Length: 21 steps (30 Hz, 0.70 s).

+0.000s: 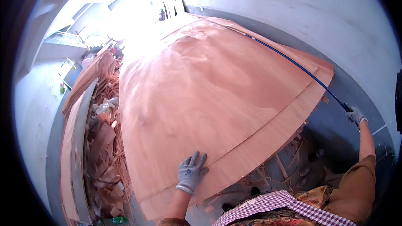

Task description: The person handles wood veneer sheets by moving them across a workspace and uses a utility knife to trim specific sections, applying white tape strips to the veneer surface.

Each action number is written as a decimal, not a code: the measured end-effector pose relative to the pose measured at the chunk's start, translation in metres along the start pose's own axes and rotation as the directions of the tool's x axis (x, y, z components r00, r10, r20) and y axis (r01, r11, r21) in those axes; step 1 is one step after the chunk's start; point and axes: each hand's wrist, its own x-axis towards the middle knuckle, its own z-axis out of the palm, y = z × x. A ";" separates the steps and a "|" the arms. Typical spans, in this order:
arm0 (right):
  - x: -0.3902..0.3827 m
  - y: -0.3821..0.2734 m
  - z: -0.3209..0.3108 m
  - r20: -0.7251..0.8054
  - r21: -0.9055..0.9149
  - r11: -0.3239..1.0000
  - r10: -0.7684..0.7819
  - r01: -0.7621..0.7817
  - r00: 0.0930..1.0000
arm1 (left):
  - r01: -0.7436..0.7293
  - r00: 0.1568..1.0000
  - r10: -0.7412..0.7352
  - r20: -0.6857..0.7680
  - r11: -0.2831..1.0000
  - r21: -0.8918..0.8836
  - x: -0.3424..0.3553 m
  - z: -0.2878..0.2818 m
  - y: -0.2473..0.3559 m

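Observation:
A broad stack of thin reddish wood veneer sheets [201, 83] spreads out in front of me, its top sheets wavy and overlapping near the front edge. My left hand [191, 173], in a grey work glove, lies flat with fingers apart on the veneer close to the near edge. Off to the right, my right hand [356, 116], gloved too, is wrapped round the end of a long blue pole [293, 62]. The pole reaches away over the right side of the stack, and its far end lies on the veneer near the back.
Left of the stack, torn veneer scraps [102, 142] and strips fill a gap beside long leaning boards [77, 150]. More veneer pieces [281, 166] litter the floor under the near edge. A pale wall [326, 12] runs along the right; bright light washes out the far end.

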 end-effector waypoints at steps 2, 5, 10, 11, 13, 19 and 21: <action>-0.009 0.000 -0.002 0.023 0.050 0.998 -0.039 0.037 0.999 | -0.023 0.999 0.023 -0.041 1.000 0.001 0.004 -0.004 0.005; -0.056 -0.085 0.033 0.043 0.114 0.990 -0.084 0.078 0.996 | 0.005 0.999 -0.007 -0.048 1.000 -0.025 -0.007 -0.004 -0.001; -0.088 -0.169 0.127 0.042 0.135 0.941 -0.317 0.309 0.947 | -0.021 0.991 0.012 -0.130 0.997 -0.069 -0.035 -0.012 -0.001; -0.090 -0.184 0.149 0.050 0.120 0.928 -0.360 0.352 0.932 | -0.042 0.977 0.019 -0.214 0.994 -0.105 -0.042 -0.018 0.004; -0.107 -0.211 0.187 0.076 0.229 0.917 -0.352 0.327 0.933 | -0.096 0.950 0.043 -0.308 0.983 -0.158 -0.083 -0.034 0.000; -0.220 -0.307 0.347 0.280 0.495 0.835 -0.415 0.240 0.866 | 0.196 0.966 -0.240 -0.094 0.923 -0.332 -0.329 -0.038 -0.069; -0.286 -0.352 0.405 0.375 0.510 0.833 -0.438 0.213 0.817 | 0.403 0.902 -0.432 -0.018 0.856 -0.323 -0.415 -0.048 -0.080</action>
